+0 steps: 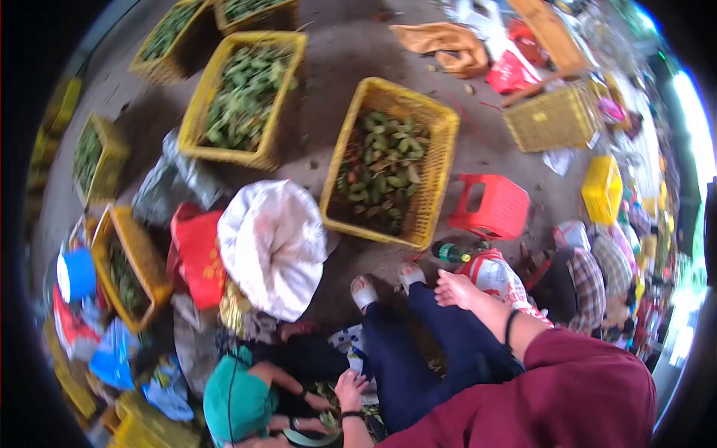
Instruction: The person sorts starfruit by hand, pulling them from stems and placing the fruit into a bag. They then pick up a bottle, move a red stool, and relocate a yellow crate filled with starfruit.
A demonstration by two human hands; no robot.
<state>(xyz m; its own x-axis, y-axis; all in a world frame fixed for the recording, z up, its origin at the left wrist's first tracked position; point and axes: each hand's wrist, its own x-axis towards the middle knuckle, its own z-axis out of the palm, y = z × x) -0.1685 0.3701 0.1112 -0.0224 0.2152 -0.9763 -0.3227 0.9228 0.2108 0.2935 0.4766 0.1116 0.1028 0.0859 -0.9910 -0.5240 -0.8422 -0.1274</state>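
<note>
Maroon sleeves fill the lower right of the frame. Dark blue trousers run up from them to two white shoes near the middle. The right hand hangs over the knee just right of centre, with its fingers stretched out flat and holding nothing; a dark band sits on its wrist. A red-and-white bag lies just beside it to the right.

The left hand is at bottom centre, fingers loosely spread at a small heap of green leaves on the floor (whether it grips any of them I cannot tell). A person in a green cap crouches at the lower left with both hands down at the same heap, just beside the left hand.

Above centre stands a big yellow crate, partly filled with leaves. A red stool stands just to its right, and a green bottle lies between the crate and the shoes. Left of centre a bulging white sack sits just beside the crate's lower corner, with a red bag on its left. More yellow crates of leaves stand across the upper left, and another stands at mid left.
</note>
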